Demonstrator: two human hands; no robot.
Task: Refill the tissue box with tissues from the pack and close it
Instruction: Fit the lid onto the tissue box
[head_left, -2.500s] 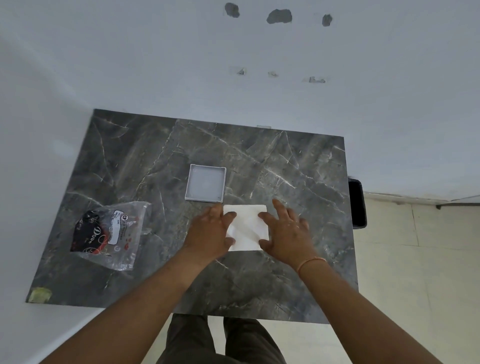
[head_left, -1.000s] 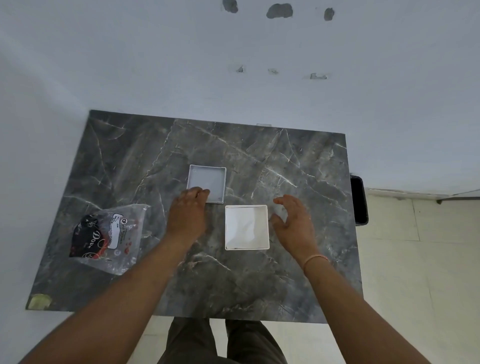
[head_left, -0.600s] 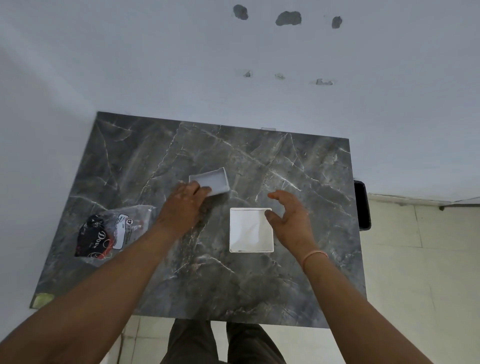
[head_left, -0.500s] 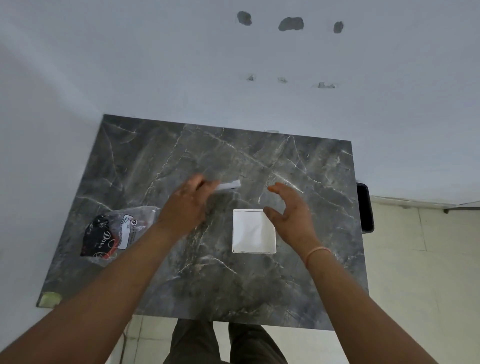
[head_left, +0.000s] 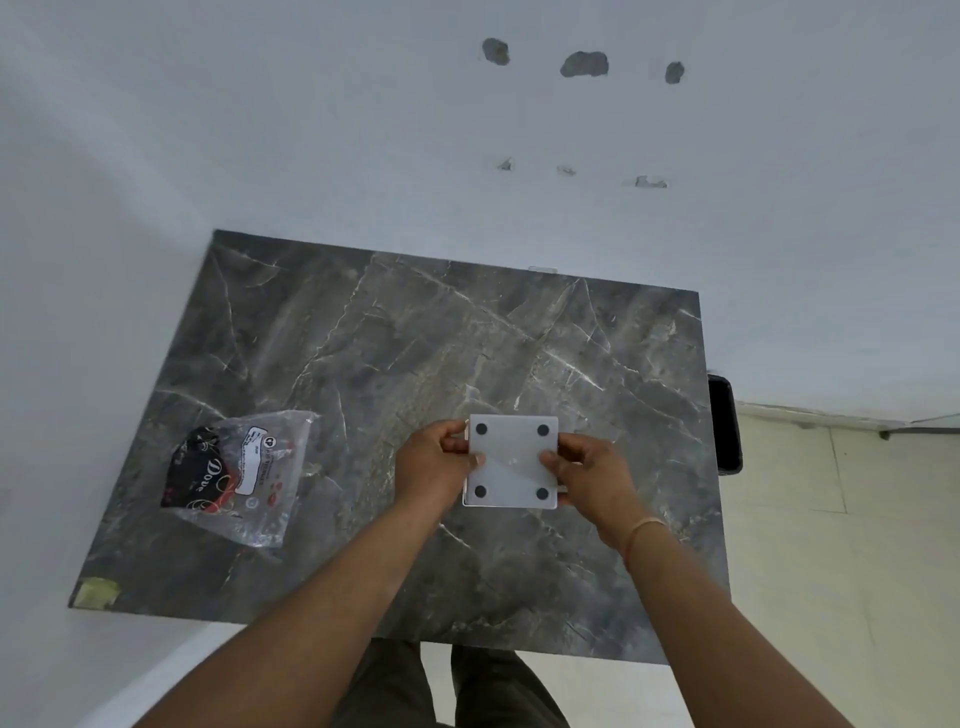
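Two hands, left (head_left: 435, 462) and right (head_left: 589, 470), pinching the gray lid (head_left: 511, 461) by opposite edges above the counter (head_left: 415, 338), box hidden beneath. Could seat crooked and jam, or trap tissue, if pressed unevenly. Emptied pack (head_left: 234, 475) well left.

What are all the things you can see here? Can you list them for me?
Table: one, dark grey marble look with pale veins, against the white wall.
Box panel: one, pale grey square with four black dots at its corners, held between both hands over the table's right half.
Tissue box: one, white, almost wholly hidden under the panel.
Plastic pack: one, clear with black, red and white print, flat on the table's left side.
Tape scrap: one, yellowish, table's near left corner.
Black object: one, beside the table's right edge; cannot tell what.
Left hand: grips the panel's left edge.
Right hand: grips its right edge; thin band on the wrist.
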